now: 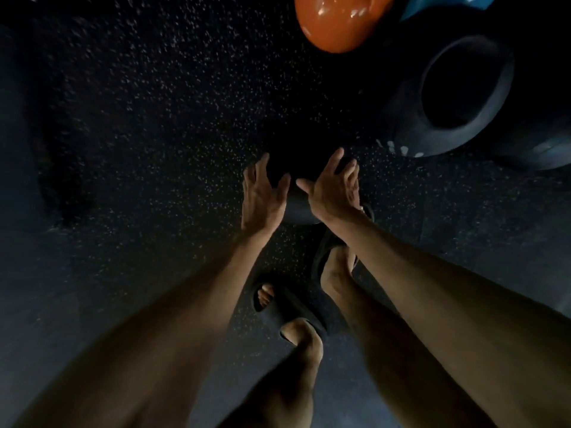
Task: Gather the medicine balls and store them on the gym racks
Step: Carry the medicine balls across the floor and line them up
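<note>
A dark medicine ball [299,208] lies on the speckled black floor, right in front of my feet, and is hard to make out in the dim light. My left hand [262,193] is at its left side and my right hand [333,186] at its right side. Both have their fingers spread and straight. Whether the palms touch the ball cannot be told. A glossy orange ball [336,21] sits at the top edge. Beside it a blue ball [438,4] shows only in part.
A large black tyre [457,97] lies on the floor at the upper right, close to the orange ball. My sandalled feet [296,304] stand just behind the dark ball. Dark speckled rubber floor [139,134] stretches to the left.
</note>
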